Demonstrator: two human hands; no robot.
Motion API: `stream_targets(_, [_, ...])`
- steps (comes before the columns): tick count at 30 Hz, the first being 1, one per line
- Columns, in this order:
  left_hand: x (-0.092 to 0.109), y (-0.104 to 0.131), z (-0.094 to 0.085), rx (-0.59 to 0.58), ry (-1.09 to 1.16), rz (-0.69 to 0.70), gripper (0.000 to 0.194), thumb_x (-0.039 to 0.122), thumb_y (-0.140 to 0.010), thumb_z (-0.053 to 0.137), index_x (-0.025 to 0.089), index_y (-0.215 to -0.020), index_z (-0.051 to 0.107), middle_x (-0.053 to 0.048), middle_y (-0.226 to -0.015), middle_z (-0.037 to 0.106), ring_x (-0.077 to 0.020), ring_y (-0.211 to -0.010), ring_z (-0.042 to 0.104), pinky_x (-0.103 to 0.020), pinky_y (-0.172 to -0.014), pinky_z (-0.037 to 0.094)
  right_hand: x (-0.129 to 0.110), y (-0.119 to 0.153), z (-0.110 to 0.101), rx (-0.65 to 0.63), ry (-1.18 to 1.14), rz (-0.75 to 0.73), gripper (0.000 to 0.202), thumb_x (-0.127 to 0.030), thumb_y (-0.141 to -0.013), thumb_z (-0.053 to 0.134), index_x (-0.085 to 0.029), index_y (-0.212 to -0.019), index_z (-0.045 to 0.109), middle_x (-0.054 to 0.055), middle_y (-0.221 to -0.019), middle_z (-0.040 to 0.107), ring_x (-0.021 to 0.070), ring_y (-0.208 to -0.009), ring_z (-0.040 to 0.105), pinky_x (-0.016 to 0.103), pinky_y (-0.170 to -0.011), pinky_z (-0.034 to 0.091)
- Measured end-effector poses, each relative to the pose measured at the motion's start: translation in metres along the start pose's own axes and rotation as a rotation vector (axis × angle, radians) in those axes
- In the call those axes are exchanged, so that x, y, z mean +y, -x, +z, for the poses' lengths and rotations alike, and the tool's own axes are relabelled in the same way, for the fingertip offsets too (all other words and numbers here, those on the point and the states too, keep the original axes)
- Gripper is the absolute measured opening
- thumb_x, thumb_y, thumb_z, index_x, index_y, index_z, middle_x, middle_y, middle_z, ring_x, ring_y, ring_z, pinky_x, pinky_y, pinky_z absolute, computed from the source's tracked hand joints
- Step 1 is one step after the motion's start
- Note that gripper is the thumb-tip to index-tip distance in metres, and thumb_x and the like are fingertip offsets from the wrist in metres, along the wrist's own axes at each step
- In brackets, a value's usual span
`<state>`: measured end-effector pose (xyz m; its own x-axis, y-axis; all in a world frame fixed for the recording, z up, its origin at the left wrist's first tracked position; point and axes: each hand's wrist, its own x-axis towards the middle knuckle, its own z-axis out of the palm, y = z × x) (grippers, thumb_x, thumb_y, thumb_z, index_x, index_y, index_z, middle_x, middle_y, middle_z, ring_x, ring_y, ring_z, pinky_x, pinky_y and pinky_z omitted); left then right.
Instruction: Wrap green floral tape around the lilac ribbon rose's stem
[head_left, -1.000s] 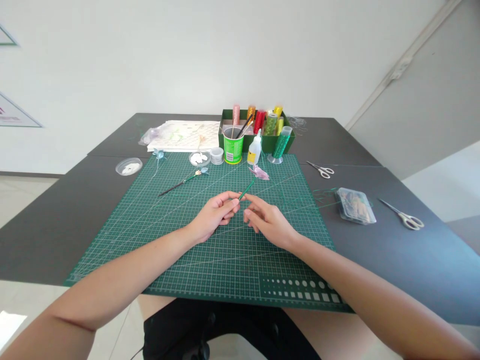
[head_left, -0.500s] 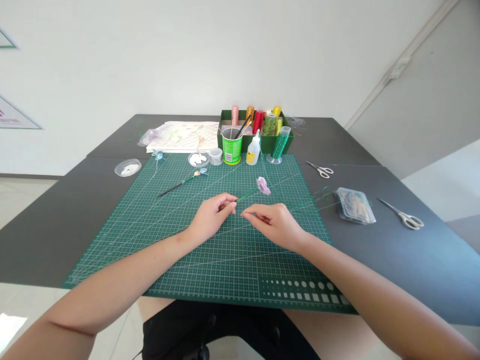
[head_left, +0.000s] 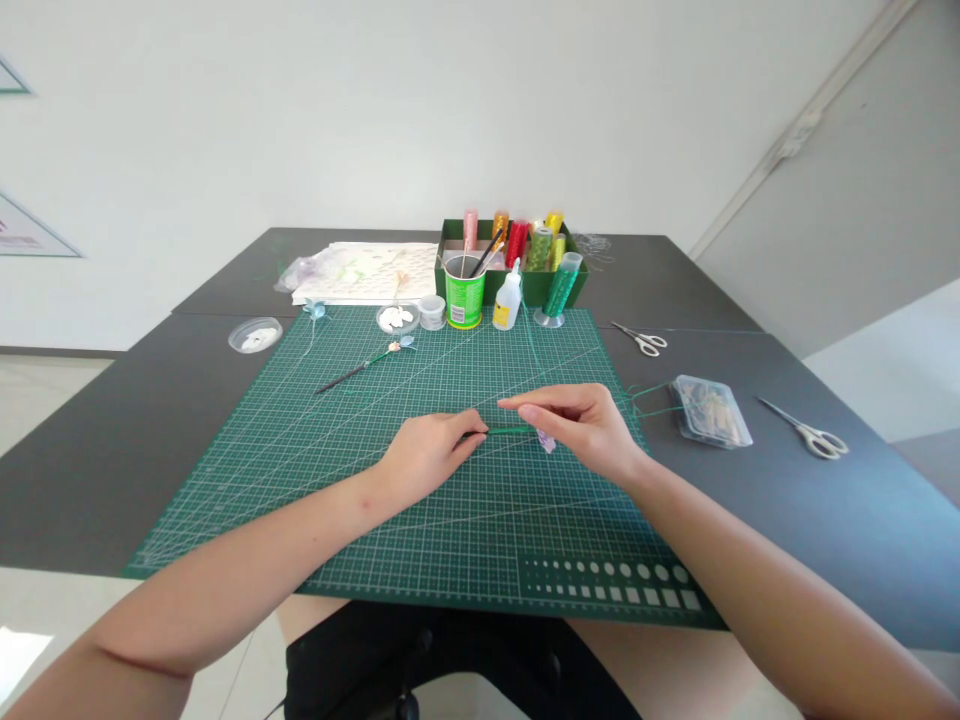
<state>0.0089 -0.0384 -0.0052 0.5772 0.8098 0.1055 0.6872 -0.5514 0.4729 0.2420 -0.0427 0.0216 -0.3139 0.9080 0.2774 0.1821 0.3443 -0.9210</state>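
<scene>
The dark table (head_left: 97, 450) is seen from the head, by one camera tipped forward and down, with the lap (head_left: 345, 650) shown close at the bottom, the left hand (head_left: 424, 452) and the right hand (head_left: 592, 430) midway, and the white wall (head_left: 375, 120) farther off at the top.

We have swung the green stem (head_left: 511, 431) to point rightward from our left hand (head_left: 427, 455). The lilac flower (head_left: 546, 441) has dropped partly behind our right hand (head_left: 592, 430).

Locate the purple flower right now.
In the head view, the purple flower is just right of centre over the cutting mat, at the right end of the green stem gripped by the left hand, partly hidden by the right hand.
</scene>
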Motion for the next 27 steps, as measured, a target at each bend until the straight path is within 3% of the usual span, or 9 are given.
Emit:
stream_targets(4, [0.002, 0.001, 0.001, -0.021, 0.01, 0.09, 0.013, 0.026, -0.103, 0.059, 0.023, -0.105, 0.071, 0.002, -0.098, 0.08, -0.0177, -0.084, 0.076, -0.026, -0.07, 0.052, 0.004, -0.002, -0.005, 0.02, 0.086, 0.017, 0.027, -0.041, -0.094, 0.068, -0.024, -0.107, 0.085, 0.007, -0.085, 0.079, 0.0133, -0.058, 0.055, 0.026, -0.049, 0.038])
stream_targets(8, [0.004, 0.002, 0.003, -0.005, -0.042, 0.166, 0.011, 0.026, -0.101, 0.061, 0.023, -0.101, 0.072, 0.002, -0.091, 0.08, -0.0171, -0.077, 0.074, -0.025, -0.063, 0.049, 0.008, -0.005, -0.007, 0.013, 0.156, 0.032, 0.029, -0.042, -0.096, 0.066, -0.025, -0.11, 0.084, 0.007, -0.102, 0.081, 0.0206, -0.078, 0.069, 0.031, -0.063, 0.052])
stream_targets(12, [0.005, 0.004, 0.005, 0.009, -0.102, 0.264, 0.01, 0.026, -0.101, 0.062, 0.022, -0.101, 0.071, 0.001, -0.088, 0.079, -0.0174, -0.074, 0.073, -0.025, -0.06, 0.047, 0.014, -0.008, -0.007, 0.008, 0.193, 0.052, 0.029, -0.04, -0.096, 0.065, -0.025, -0.112, 0.083, 0.007, -0.111, 0.08, 0.0259, -0.094, 0.074, 0.036, -0.075, 0.059])
stream_targets(18, [0.006, 0.007, 0.005, 0.103, -0.092, 0.381, 0.013, 0.027, -0.104, 0.058, 0.021, -0.101, 0.069, 0.001, -0.087, 0.079, -0.0163, -0.074, 0.073, -0.025, -0.065, 0.048, 0.025, -0.013, -0.01, 0.014, 0.197, 0.065, 0.028, -0.038, -0.097, 0.064, -0.023, -0.112, 0.083, 0.006, -0.116, 0.079, 0.027, -0.106, 0.075, 0.04, -0.091, 0.06])
stream_targets(27, [0.008, 0.008, 0.002, 0.163, -0.057, 0.391, 0.022, 0.031, -0.107, 0.052, 0.021, -0.1, 0.07, -0.001, -0.089, 0.08, -0.0155, -0.077, 0.074, -0.026, -0.069, 0.051, 0.03, -0.016, -0.012, -0.007, 0.2, 0.063, 0.029, -0.039, -0.097, 0.063, -0.023, -0.111, 0.083, 0.007, -0.117, 0.079, 0.0273, -0.108, 0.075, 0.041, -0.093, 0.06])
